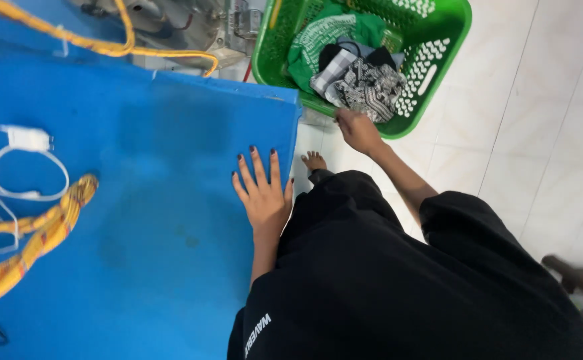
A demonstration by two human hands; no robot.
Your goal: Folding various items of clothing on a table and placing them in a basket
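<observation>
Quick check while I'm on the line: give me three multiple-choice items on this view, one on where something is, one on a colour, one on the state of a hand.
1. Where is the right hand?
A. At the rim of the basket
B. Flat on the blue table
C. On the yellow cord

2. What colour is the basket?
A. Red
B. Green
C. White

3. How is the left hand?
A. Closed around a cloth
B. Raised in the air
C. Spread flat on the table

Answers:
1 A, the hand reaches the near rim, beside the patterned cloth.
2 B, its perforated plastic walls are bright green.
3 C, the fingers lie splayed on the blue surface, holding nothing.
</observation>
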